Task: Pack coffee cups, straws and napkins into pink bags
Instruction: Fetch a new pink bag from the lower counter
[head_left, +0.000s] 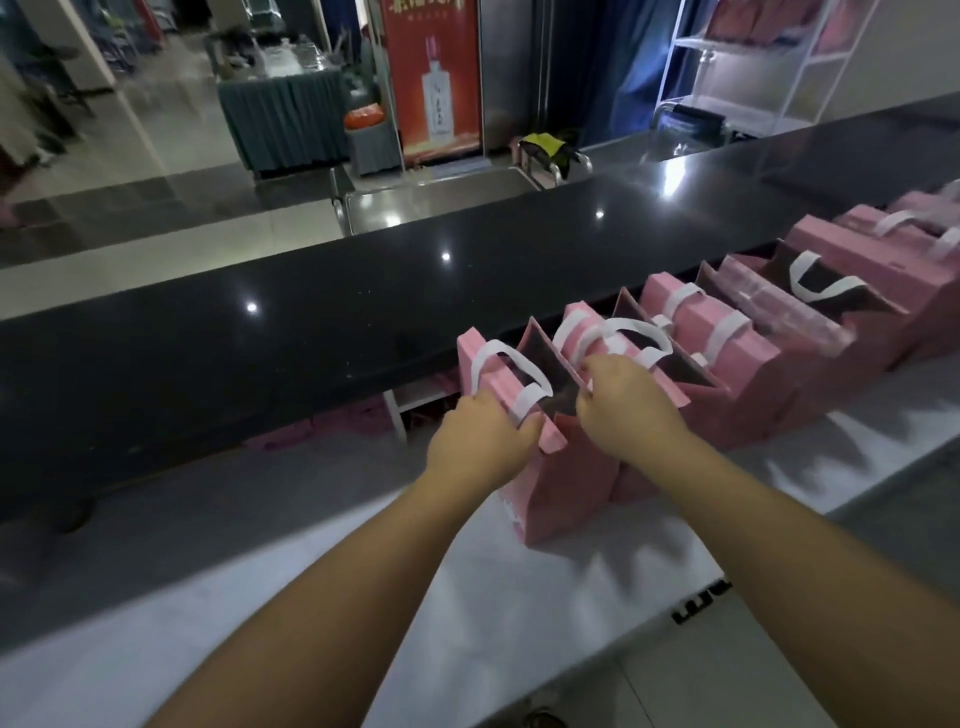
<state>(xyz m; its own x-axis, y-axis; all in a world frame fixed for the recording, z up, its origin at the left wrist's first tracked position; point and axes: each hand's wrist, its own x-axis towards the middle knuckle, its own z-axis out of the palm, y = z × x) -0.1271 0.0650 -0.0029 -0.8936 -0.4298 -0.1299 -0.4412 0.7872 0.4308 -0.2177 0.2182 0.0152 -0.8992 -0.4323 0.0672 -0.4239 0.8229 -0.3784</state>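
Note:
A row of pink paper bags with white handles stands along the white counter, leaning against the dark raised ledge. The nearest pink bag (566, 483) stands open at the row's left end. My left hand (483, 436) grips its left rim by the white handle (511, 364). My right hand (628, 405) pinches the bag's right rim, under another white handle (631, 332). The bag's inside is dark; what it holds is hidden. Further right, an open bag (826, 291) shows a dark interior. No cups, straws or napkins are plainly visible.
The dark glossy ledge (363, 312) runs across behind the bags. The white counter (519, 597) lies under my arms. Clear wrapped packs (779, 306) lie on the bags to the right. A white shelf rack (753, 67) stands at the back right.

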